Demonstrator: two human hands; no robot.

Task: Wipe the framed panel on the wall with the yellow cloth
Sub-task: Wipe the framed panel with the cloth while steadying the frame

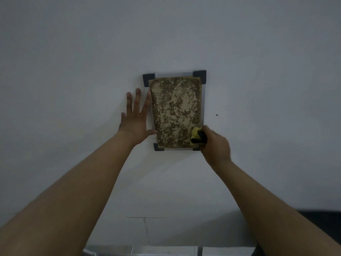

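Dim light, grey-white wall (73,52) filling most of the view; left forearm reaching up from the lower left corner; left hand (135,117) flat against the wall, grip fully open and holding nothing, fingers spread and pointing up, the fingertip nearest the frame touching its left edge, thumb at the lower left part of the frame; framed panel (176,111) hanging upright on the wall at centre, pale silver rails with dark corner pieces, its brown surface blotched all over with darker speckled patches; yellow cloth (196,135) bunched at the panel's lower right corner, pressed against the surface, with something dark among its folds; right hand (215,145) in a closed grip around the cloth, knuckles toward the camera, covering the frame's lower right corner; small dark speck (217,114) on the wall right of the frame.
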